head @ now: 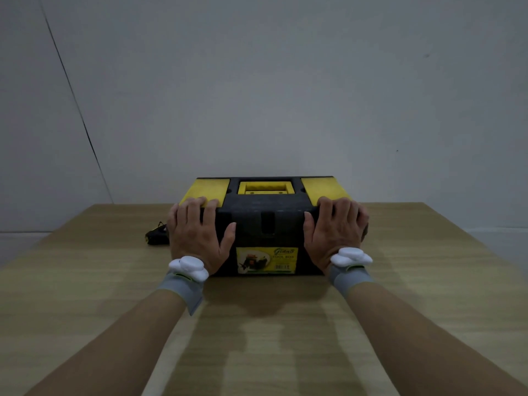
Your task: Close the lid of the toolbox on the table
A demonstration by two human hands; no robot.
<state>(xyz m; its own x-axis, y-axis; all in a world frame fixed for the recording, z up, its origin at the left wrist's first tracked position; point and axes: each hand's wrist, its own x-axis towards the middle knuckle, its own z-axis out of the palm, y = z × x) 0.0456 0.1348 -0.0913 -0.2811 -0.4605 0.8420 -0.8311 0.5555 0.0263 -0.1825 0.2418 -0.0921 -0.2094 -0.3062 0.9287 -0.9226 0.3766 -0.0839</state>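
A black toolbox (267, 230) with a yellow label on its front stands at the middle of the wooden table (85, 295). Its lid (267, 195), black with two yellow panels and a yellow handle in a recess, lies flat down on the box. My left hand (197, 232) rests over the lid's front left corner, fingers curled onto the yellow panel and thumb on the front face. My right hand (335, 228) grips the front right corner the same way. Both wrists carry grey bands with white pieces.
A small black and yellow object (155, 235) lies on the table just left of the toolbox, partly hidden by my left hand. A plain grey wall stands close behind the box. The table's side edges run off left and right.
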